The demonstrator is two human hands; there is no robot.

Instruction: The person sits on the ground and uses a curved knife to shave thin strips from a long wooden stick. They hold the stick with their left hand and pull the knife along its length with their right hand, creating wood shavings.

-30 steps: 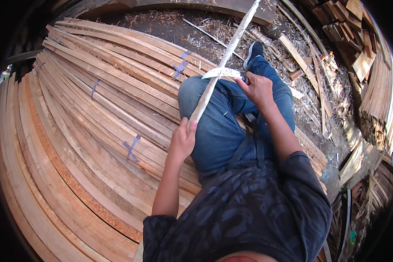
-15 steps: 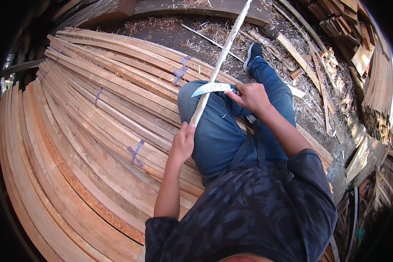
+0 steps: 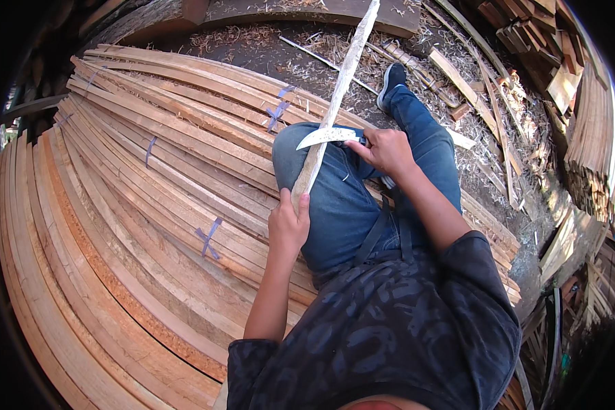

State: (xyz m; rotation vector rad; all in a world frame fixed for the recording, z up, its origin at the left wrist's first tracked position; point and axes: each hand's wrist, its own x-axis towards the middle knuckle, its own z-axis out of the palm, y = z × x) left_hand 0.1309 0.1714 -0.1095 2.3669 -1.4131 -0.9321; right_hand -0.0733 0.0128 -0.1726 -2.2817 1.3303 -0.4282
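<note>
Knife (image 3: 329, 136) farther down pale stick (image 3: 344, 78)

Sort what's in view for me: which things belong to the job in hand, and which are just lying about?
In use:
- long pale stick, near end in left hand
- curved knife, in right hand, crossing the stick

Apparently lying about:
- purple-tied wooden strips
- thin rod on the ground
- wood shavings
- stacked boards, picture's right

Soft daylight covers the planks (image 3: 116, 205); glare whitens the outer edge of the stacked boards (image 3: 594, 130) at far right. Fisheye distortion bows the planks — corners fall to black. The pale knife (image 3: 314, 139) renders in focus.
</note>
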